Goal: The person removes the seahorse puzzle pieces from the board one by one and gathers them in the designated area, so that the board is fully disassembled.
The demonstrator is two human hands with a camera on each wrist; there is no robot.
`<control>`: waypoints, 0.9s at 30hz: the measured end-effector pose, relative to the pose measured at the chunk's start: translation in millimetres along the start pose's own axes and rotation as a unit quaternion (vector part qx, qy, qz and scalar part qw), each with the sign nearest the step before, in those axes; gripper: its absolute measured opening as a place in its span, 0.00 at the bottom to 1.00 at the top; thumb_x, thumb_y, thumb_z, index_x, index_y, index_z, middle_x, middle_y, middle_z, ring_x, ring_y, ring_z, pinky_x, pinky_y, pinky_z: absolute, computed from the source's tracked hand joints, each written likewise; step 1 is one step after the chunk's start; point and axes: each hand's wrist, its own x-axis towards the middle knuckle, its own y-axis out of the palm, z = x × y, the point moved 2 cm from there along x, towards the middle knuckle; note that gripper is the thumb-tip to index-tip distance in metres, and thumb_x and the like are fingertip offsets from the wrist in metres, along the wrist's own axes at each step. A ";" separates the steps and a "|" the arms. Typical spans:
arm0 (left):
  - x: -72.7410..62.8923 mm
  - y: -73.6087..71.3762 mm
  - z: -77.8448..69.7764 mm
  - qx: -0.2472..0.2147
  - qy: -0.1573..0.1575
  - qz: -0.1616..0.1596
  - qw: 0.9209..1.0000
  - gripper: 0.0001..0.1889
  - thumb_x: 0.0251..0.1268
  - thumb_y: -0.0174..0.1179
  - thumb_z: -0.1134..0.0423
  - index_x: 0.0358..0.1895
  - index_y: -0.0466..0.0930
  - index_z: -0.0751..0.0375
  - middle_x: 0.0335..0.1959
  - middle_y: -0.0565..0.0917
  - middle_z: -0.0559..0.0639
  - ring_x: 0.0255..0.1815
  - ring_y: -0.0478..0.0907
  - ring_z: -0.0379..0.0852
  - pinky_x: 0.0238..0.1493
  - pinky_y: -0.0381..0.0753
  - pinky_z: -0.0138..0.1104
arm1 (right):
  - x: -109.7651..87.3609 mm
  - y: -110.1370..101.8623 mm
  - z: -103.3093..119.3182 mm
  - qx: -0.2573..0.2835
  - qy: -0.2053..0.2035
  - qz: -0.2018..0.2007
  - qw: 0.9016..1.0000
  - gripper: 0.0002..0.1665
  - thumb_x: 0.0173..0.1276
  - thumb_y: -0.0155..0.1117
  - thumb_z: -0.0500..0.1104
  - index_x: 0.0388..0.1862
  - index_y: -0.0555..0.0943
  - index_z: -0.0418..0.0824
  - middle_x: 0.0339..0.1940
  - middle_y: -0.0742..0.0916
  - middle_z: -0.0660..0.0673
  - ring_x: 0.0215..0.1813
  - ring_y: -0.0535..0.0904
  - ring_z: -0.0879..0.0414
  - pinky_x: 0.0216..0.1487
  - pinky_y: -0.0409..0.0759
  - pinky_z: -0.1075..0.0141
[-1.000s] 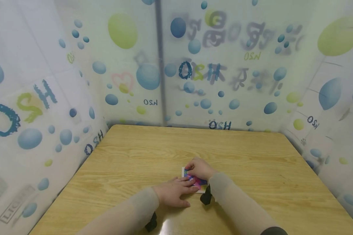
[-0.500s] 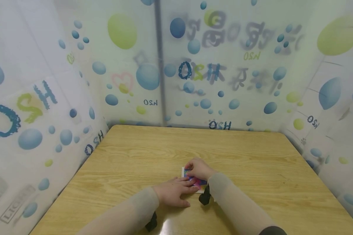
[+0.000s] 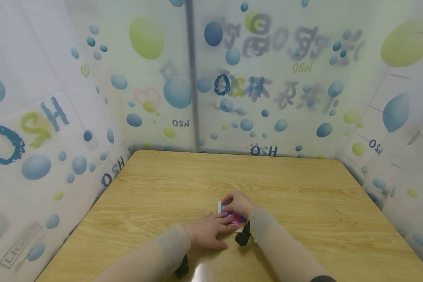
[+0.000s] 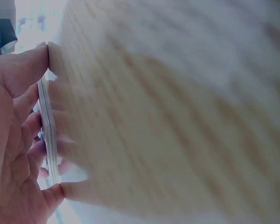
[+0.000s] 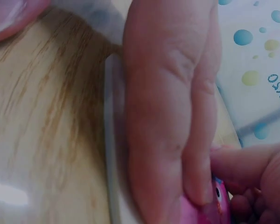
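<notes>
A small, thick picture board (image 3: 241,218) with a white border and a pink and blue print lies near the front of the table. My left hand (image 3: 209,231) rests flat with its straight fingers across the board's near left side, thumb spread on the wood. At the far left part, my right hand (image 3: 240,203) pinches with curled fingers and thumb; the exact contact is hidden. The left wrist view catches the board's layered pale edge (image 4: 49,126) beside the left fingers. In the right wrist view a pink patch (image 5: 191,215) with a printed eye shows below the left fingers.
The wood-grain table (image 3: 183,176) spreads around both hands. White curtains (image 3: 169,70) with blue and green dots hang behind it and on both sides. A black wrist device (image 3: 242,237) sits under the right sleeve, another (image 3: 181,267) under the left.
Both hands stay on the board in nearly the same place. The right hand has shifted very slightly toward the near side, and its wrist device has moved a little left and down.
</notes>
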 end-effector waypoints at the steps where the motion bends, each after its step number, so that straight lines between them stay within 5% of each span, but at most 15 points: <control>1: 0.0 0.0 0.0 0.000 0.000 0.000 1.000 0.34 0.66 0.52 0.38 0.74 0.59 0.39 0.77 0.53 0.46 0.77 0.48 0.49 0.68 0.60 0.56 | -0.1 0.2 0.0 0.003 0.002 0.000 1.000 0.09 0.61 0.68 0.34 0.41 0.82 0.40 0.38 0.82 0.47 0.39 0.78 0.55 0.40 0.78 0.64; 14: -0.4 -0.6 -1.1 0.000 -0.002 -0.003 1.000 0.34 0.66 0.52 0.39 0.74 0.59 0.39 0.76 0.54 0.46 0.77 0.48 0.49 0.69 0.59 0.55 | -0.9 2.8 2.6 -0.006 0.014 -0.020 1.000 0.09 0.60 0.69 0.34 0.40 0.83 0.39 0.37 0.83 0.46 0.37 0.78 0.54 0.39 0.79 0.64; 27: 0.5 -1.1 -1.5 -0.013 -0.002 0.006 1.000 0.34 0.67 0.52 0.40 0.74 0.57 0.39 0.77 0.53 0.47 0.77 0.46 0.49 0.68 0.58 0.58 | -1.5 1.3 7.1 -0.085 -0.015 -0.025 0.996 0.09 0.58 0.72 0.37 0.38 0.83 0.42 0.41 0.78 0.46 0.42 0.74 0.53 0.48 0.77 0.57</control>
